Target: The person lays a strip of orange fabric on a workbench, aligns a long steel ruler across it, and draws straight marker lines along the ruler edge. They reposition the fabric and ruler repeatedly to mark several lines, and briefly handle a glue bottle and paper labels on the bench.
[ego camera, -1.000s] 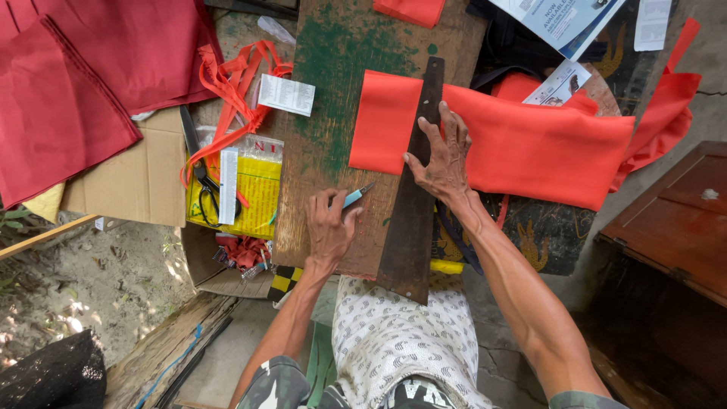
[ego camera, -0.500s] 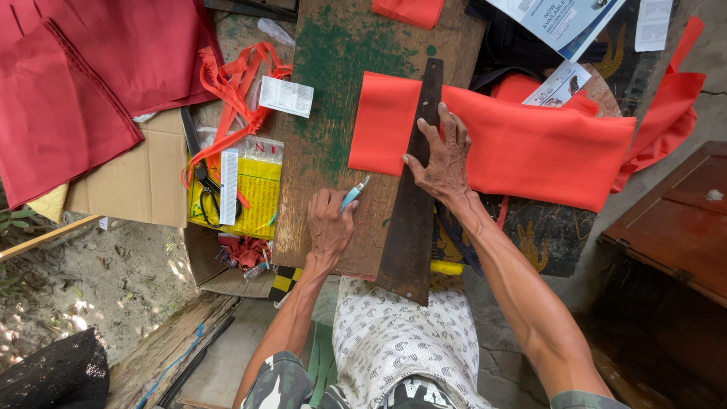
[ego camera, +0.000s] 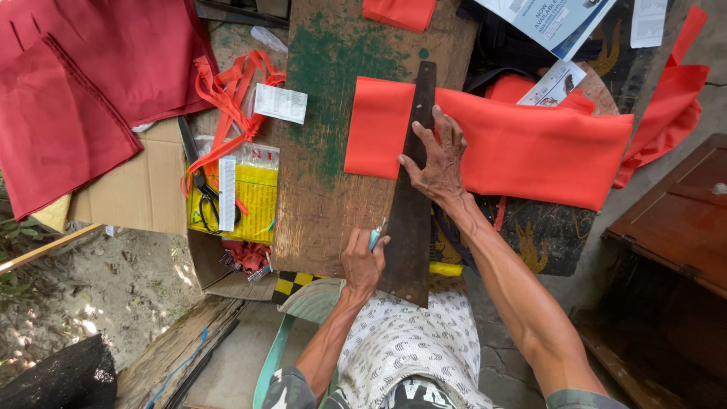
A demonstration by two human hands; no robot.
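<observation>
Seen from above, over a worn wooden board with green paint patches (ego camera: 333,113). Long dark tapered straightedge (ego camera: 413,197) laid lengthwise up the board, crossing a flat orange-red fabric piece (ego camera: 530,144). Right hand (ego camera: 438,159) spread flat on the straightedge, fingers splayed, pressing it onto the fabric; open palm, nothing gripped. Left hand (ego camera: 362,261) at the near end of the board, just beside the straightedge's left edge, closed around a small light-blue cutter (ego camera: 376,236), tip pointing up along the straightedge; cutter near the board's lower edge, short of the fabric. Fabric's left part on the board, the rest draped off to the right over a dark surface.

Left of the board: yellow plastic packet (ego camera: 254,201) with black-handled scissors (ego camera: 203,201) lying on it, tangled orange-red straps (ego camera: 227,95), a white paper slip (ego camera: 280,103), brown cardboard sheet (ego camera: 136,189), dark red cloth pile (ego camera: 83,83). Reddish-brown wooden furniture (ego camera: 681,212) at far right.
</observation>
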